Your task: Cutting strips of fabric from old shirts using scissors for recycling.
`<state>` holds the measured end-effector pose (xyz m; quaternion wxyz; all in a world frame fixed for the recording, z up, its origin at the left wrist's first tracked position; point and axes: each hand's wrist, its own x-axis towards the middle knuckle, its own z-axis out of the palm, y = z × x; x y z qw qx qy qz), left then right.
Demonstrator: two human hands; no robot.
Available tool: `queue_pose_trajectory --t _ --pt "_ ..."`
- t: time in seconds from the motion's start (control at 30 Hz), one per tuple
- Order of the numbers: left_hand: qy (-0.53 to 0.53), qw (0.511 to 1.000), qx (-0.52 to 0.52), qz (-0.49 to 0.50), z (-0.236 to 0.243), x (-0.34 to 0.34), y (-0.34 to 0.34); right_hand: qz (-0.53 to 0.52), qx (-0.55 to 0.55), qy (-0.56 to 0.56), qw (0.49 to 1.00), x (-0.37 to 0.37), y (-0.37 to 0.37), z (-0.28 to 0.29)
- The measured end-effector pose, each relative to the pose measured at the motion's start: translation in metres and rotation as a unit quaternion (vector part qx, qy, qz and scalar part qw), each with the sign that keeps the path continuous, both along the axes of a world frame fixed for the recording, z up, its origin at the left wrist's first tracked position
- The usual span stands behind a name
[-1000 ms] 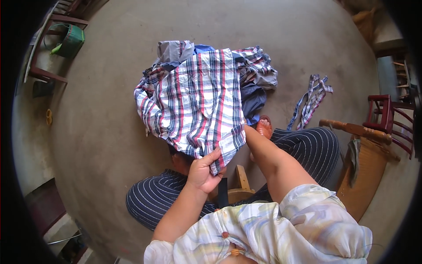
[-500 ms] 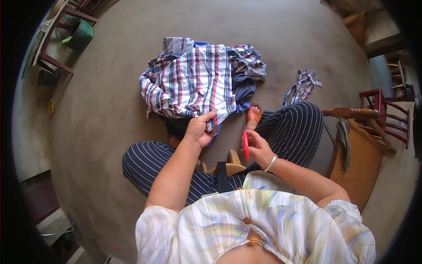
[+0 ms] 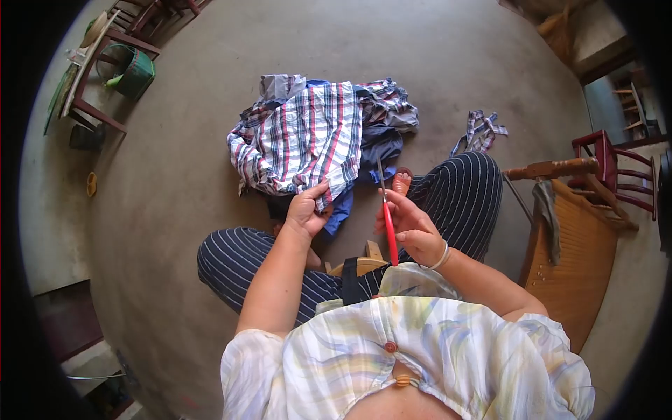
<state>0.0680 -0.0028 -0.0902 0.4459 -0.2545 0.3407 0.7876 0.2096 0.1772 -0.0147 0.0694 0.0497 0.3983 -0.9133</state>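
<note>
My left hand [image 3: 306,211] is closed on the near corner of a white plaid cloth [image 3: 301,140] with red and dark stripes, which looks like a shirt. The cloth lies spread over a heap of blue, dark and grey clothes [image 3: 381,143] on the floor. In my right hand [image 3: 418,227] is a pair of scissors [image 3: 390,234] with red handles, its thin blades pointing away from me, beside the heap. The scissors and the cloth are apart. My thumb and fingers are around the handles, partly hidden.
Cut plaid strips [image 3: 483,131] lie on the floor right of the heap. On my right stand a wooden chair [image 3: 570,259] with a grey cloth draped on it and a dark red chair [image 3: 595,154]. A green bucket [image 3: 136,75] is by a table at the far left.
My right hand has turned the scissors so they lie lengthwise, with blades and handles more visible. The corner held by my left hand has shifted slightly left, and the view has tilted a little.
</note>
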Motion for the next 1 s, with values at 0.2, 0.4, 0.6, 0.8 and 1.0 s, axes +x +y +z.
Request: queue_pose_trajectory --t 0.2,0.4,0.6,0.8,1.0 --pt "-0.015 0.999 -0.034 0.016 0.005 0.004 0.001 0.045 -0.064 -0.069 0.995 0.006 -0.003 -0.006" --pt "-0.006 0.999 -0.038 0.000 0.007 0.006 0.001 0.066 -0.093 -0.126 0.986 0.010 -0.012 -0.023" --pt "-0.014 1.000 -0.018 0.002 0.008 0.009 0.000 0.097 -0.056 -0.244 0.963 0.006 -0.021 -0.027" --pt "0.006 0.999 -0.017 -0.031 0.007 0.013 0.000 0.112 0.047 -0.365 0.923 -0.002 -0.038 -0.026" --pt "0.029 0.998 -0.041 -0.039 0.006 0.019 0.002 0.092 0.071 -0.314 0.942 -0.013 -0.052 -0.033"
